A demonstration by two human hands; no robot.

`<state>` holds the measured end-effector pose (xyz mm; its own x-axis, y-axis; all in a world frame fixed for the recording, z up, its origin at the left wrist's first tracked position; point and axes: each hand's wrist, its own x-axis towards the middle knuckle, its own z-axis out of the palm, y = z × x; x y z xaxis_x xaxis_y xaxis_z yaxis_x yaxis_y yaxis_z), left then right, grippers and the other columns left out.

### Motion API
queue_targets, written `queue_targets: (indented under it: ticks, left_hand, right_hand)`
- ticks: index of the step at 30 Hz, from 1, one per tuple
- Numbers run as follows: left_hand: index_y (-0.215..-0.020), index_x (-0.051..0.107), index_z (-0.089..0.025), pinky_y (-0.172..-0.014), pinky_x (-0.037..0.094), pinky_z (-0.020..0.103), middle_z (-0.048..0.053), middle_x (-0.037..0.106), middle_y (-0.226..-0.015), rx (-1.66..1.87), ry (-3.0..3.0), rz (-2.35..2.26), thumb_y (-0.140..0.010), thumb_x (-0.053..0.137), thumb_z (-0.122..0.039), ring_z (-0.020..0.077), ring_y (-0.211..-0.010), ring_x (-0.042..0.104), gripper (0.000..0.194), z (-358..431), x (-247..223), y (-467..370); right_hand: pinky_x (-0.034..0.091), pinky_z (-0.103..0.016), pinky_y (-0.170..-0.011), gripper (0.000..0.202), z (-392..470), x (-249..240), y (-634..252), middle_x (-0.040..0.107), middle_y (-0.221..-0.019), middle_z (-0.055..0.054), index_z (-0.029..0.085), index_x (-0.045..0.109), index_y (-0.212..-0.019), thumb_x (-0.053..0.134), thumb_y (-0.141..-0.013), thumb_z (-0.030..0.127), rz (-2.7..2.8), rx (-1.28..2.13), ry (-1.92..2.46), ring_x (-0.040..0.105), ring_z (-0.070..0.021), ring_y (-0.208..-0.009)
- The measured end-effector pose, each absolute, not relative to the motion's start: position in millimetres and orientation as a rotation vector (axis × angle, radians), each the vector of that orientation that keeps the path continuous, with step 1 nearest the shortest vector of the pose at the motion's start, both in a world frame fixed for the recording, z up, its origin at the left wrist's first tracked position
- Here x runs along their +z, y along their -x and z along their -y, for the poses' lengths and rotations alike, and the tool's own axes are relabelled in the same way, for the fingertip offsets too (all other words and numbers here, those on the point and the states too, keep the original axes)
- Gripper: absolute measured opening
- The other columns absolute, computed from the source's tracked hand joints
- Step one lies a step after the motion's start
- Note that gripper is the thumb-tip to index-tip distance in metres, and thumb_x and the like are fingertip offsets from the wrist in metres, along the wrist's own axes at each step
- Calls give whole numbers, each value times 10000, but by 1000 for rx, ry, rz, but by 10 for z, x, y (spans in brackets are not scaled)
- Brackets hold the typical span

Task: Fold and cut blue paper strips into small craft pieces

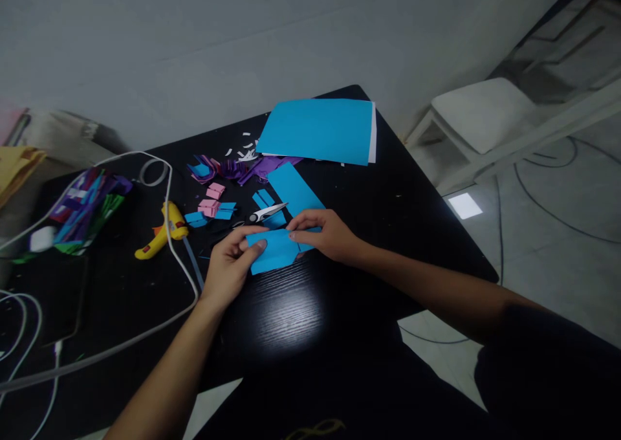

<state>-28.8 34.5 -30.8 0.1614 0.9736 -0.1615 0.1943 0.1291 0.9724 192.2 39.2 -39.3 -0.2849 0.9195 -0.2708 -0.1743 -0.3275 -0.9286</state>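
Observation:
A piece of blue paper [272, 252] is held between both hands above the black table's front part. My left hand [231, 263] pinches its left end, thumb on top. At the other end, my right hand [327, 236] grips the paper with thumb and fingers, near what looks like a cut or fold. Just beyond the hands lie scissors [268, 212] with pale blades, their handles partly hidden. Behind my right hand a blue paper strip [294, 187] rests on the table. Small folded blue pieces [226, 211] and pink pieces [209, 207] lie beyond my left hand.
A yellow glue gun [163, 231] lies on the left, with a white cable [183, 265] crossing over it. Blue sheets [320, 129] over white ones sit at the back. Purple paper [266, 167], white scraps [248, 155] and a colourful bundle [90, 207] are also on the table [388, 233].

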Motion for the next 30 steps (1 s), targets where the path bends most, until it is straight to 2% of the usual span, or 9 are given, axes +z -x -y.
queue_targets:
  ticks: [6,15,19,25,30]
  left_hand:
    - [-918,721,-194,-575,475,221,-18,663,-733,839,-1337,-1279,-717,866,-338,123,-626,586,286,-339,-313,268]
    - [-817,706,-183,-610,496,226,3,715,-753,881,-1409,-1305,-732,842,-294,138,-681,635,195,-289,-370,211]
    - [-819,721,-184,-644,492,235,16,728,-792,919,-1408,-1279,-739,828,-279,145,-724,641,165,-311,-359,223]
    - [-875,759,-195,-605,437,221,2,682,-765,900,-1419,-1258,-797,788,-294,118,-666,570,130,-345,-402,287]
    - [-866,773,-204,-691,490,251,27,745,-854,884,-1519,-1273,-821,757,-286,155,-772,643,95,-357,-403,307]
  right_hand:
    - [642,-268,-550,127,-353,-441,-1902,717,-819,-35,163,758,-839,803,-757,250,1180,1662,1141,705,-162,-700]
    - [644,-269,-567,128,-325,-460,-1899,696,-796,-16,180,760,-873,788,-774,256,1261,1640,1102,703,-165,-732]
    - [645,-282,-582,105,-354,-418,-1914,699,-811,-23,178,763,-872,775,-792,246,1210,1673,1090,698,-164,-729]
    - [650,-302,-653,77,-395,-410,-1937,724,-875,-36,184,784,-866,748,-805,212,1130,1729,1054,704,-177,-804]
    - [656,-304,-671,70,-404,-438,-1935,711,-874,-31,184,783,-826,718,-800,184,1041,1793,1035,689,-169,-810]
